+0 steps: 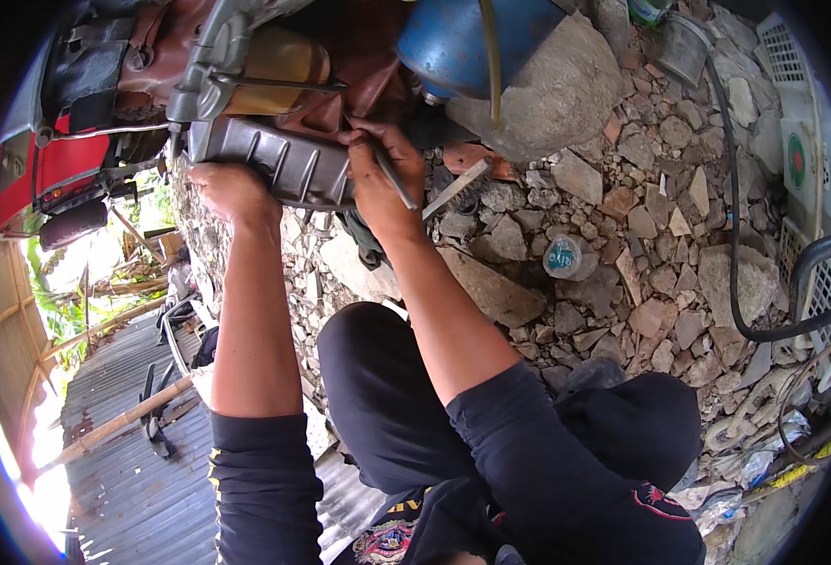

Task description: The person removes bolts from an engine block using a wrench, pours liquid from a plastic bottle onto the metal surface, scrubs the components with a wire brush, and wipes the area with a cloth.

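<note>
Two bare hands are busy at a ribbed metal pan [293, 162], which sits up against a brown housing [364, 94]. The left hand [234, 195] grips the pan's left end; the right hand [384, 184] is clamped on a slim metal rod [396, 177], at the pan's other end. The pan looks roughly seated, so I'd judge the work midway; whether fastening or freeing remains, I can't tell, as the joint is mostly hidden. A brush [457, 189] lies nearby on the rubble [637, 226].
</note>
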`<state>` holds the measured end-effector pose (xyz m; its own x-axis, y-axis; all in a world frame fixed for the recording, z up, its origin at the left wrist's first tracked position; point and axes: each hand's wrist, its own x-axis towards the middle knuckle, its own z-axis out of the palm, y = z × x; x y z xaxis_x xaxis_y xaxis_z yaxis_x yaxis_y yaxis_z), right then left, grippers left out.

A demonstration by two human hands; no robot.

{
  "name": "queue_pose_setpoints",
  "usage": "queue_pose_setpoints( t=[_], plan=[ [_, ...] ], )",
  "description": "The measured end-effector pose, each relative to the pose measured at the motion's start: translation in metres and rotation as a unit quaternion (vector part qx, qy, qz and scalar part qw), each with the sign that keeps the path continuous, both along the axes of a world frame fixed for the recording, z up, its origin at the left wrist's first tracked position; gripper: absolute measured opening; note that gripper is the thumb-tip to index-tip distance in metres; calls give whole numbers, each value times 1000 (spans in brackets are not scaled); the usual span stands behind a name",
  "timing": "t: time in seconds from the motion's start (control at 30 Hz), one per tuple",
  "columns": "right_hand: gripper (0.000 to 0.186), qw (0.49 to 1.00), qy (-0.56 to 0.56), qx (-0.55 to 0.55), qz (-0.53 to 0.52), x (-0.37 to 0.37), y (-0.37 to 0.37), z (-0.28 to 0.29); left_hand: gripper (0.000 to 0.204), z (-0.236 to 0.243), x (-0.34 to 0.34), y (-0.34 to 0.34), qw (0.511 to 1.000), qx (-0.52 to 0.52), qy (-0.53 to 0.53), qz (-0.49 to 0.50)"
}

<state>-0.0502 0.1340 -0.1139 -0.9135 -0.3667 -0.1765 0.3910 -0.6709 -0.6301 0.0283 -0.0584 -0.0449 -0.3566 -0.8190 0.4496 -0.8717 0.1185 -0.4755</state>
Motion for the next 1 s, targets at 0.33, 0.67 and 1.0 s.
queue_pose_setpoints(
  t=[0.33,0.67,1.0],
  plan=[
    [10,974,167,90,122,-30,19,11,44,32,-25,62,992,23,115,48],
    [10,937,209,194,202,-51,35,30,42,32,-28,60,990,1,117,74],
    [8,967,139,184,106,-44,23,16,43,32,-33,65,984,9,165,63]
  ],
)
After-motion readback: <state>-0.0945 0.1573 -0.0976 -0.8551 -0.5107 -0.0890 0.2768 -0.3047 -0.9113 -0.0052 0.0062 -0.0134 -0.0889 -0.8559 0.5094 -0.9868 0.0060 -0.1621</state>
